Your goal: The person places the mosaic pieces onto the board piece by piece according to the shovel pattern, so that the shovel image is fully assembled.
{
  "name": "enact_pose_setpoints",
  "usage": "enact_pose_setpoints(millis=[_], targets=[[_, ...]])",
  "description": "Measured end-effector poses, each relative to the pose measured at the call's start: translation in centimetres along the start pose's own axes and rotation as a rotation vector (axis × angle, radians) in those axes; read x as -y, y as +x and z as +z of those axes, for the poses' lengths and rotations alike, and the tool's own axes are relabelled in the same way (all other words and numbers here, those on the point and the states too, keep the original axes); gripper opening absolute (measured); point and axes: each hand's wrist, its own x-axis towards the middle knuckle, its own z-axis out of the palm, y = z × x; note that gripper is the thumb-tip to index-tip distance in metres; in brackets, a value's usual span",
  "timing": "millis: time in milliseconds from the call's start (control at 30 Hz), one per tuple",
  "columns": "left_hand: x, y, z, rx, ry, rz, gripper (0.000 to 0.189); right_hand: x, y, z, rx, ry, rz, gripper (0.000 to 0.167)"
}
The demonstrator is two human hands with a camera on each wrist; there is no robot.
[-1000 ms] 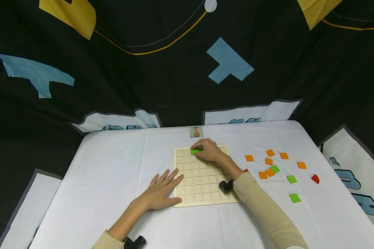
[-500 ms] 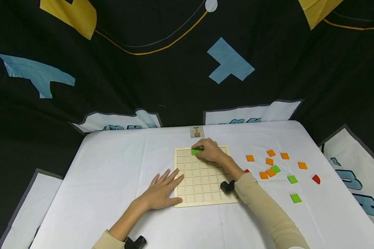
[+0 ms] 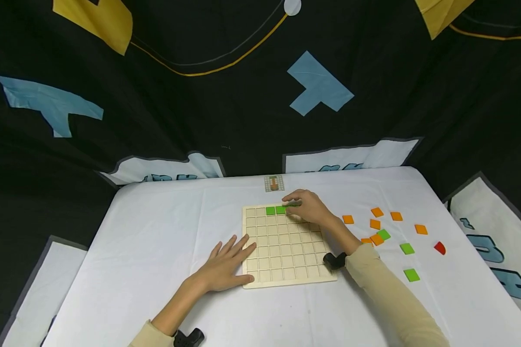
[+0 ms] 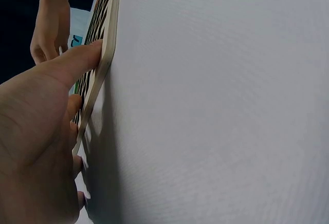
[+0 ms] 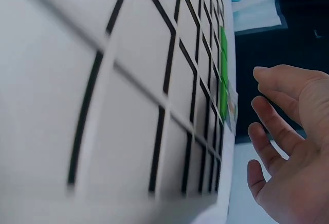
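Observation:
The pale wooden grid board [image 3: 282, 250] lies on the white table, with two green square tiles [image 3: 275, 210] side by side in its far row. Above that row, to the right of these tiles, my right hand [image 3: 309, 208] pinches another green tile [image 3: 293, 203], seen dark and nearly edge-on between thumb and fingers. The right wrist view shows the curled fingers [image 5: 275, 126] beside the board, but hides the pinched tile. My left hand [image 3: 223, 270] rests spread at the board's left edge, its thumb [image 4: 85, 59] on the rim.
Several loose orange tiles [image 3: 375, 224] and green tiles [image 3: 407, 248] lie to the right of the board, near a red rounded piece [image 3: 440, 248]. Behind the board lies a small patterned card [image 3: 274, 183]. A black cloth hangs past the table's far edge.
My right hand has moved right and slightly up from the green tiles in the far row, uncovering two of them. A green tile now shows between its fingers. My left hand has stayed put.

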Motion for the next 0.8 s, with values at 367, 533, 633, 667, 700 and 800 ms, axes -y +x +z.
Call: enact_pose_setpoints(millis=[367,533,633,667,700,800], targets=[[0.3,-0.1,0.1,-0.024,-0.023,0.015,0.079,-1.1,-3.9,-4.6,-0.133,-0.046,0.096,0.031],[0.2,0.0,0.2,-0.009,-0.008,0.006,0.079,-2.2,-6.4,-6.2,-0.153,-0.055,0.167,0.032],[0.2,0.1,0.2,-0.003,-0.006,0.003,0.079,-3.1,-8.0,-6.8,-0.164,-0.068,0.197,0.032],[0.2,0.0,0.1,-0.003,-0.009,0.004,0.079,-3.5,-8.5,-7.0,-0.169,-0.071,0.203,0.032],[0.2,0.0,0.1,-0.001,-0.009,0.004,0.08,-3.8,-9.0,-7.1,-0.174,-0.081,0.207,0.032],[0.1,0.0,0.1,-0.001,-0.008,0.001,0.08,-4.9,-10.3,-7.5,-0.184,-0.115,0.2,0.032]])
